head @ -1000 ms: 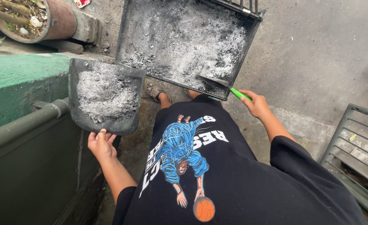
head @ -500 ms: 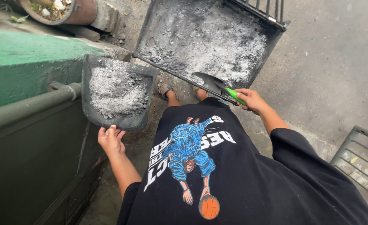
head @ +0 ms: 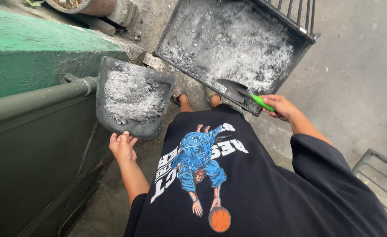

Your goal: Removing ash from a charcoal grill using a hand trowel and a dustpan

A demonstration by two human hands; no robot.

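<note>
Now right hand (head: pixel 282 106) fingers grip the trowel (head: pixel 241 93), blade pointing up-left over the ash tray (head: pixel 172 33), seemingly tilted

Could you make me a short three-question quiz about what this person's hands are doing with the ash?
1. True or false: the dustpan in the left hand is empty.
2. What does the right hand hold? A) a broom B) a small trowel with a green handle C) a bucket
3. Fill in: the trowel's blade lies over the near edge of the large dark ____ of grey ash.

Key:
1. False; it holds a heap of grey ash.
2. B
3. tray
</note>
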